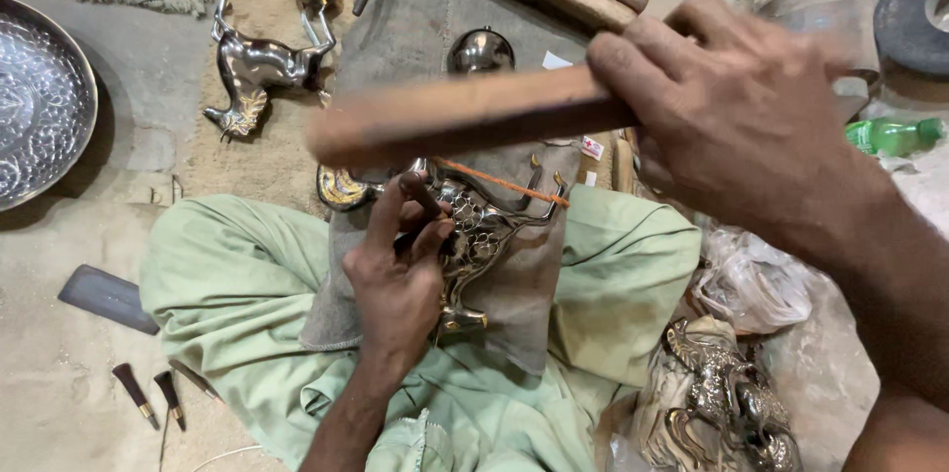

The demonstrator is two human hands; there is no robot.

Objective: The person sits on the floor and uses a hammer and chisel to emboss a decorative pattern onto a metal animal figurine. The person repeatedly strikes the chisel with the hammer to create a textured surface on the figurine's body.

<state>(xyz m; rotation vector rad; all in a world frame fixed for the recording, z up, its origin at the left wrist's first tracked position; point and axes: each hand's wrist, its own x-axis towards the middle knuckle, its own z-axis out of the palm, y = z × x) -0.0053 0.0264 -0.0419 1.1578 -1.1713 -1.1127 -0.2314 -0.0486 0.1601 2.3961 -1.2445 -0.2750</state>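
Left hand: my left hand [395, 284] has its fingers [420, 197] closed around a small dark chisel [427, 203], tip pressed onto the metal deer figure [484, 225].
Right hand: my right hand [736, 121] is wrapped tight around a wooden mallet [460, 116], raised above the chisel and blurred with motion.
Figure: it lies on a grey cloth [514, 284] across my lap, between my knees in green trousers [232, 274], with an orange cord [499, 182] across its antlers.
Risk, missed blow: the mallet's wide face covers my view of the chisel head; if it lands off-centre it could hit my left fingers, which sit just below the top.
Risk, slip: the figure is polished and curved, and rests only on soft cloth; a slanted strike could make the tip skate and scar the surface, or jab my thigh.
Risk, shifting: nothing clamps the figure as far as I can tell, so it may roll under the blow.
Nearby: a second deer figure [259, 65] on the floor toward the far left, a hammered metal tray [40, 101] at the left edge, spare small tools [148, 398] by my left knee, more figures [727, 393] at my right.
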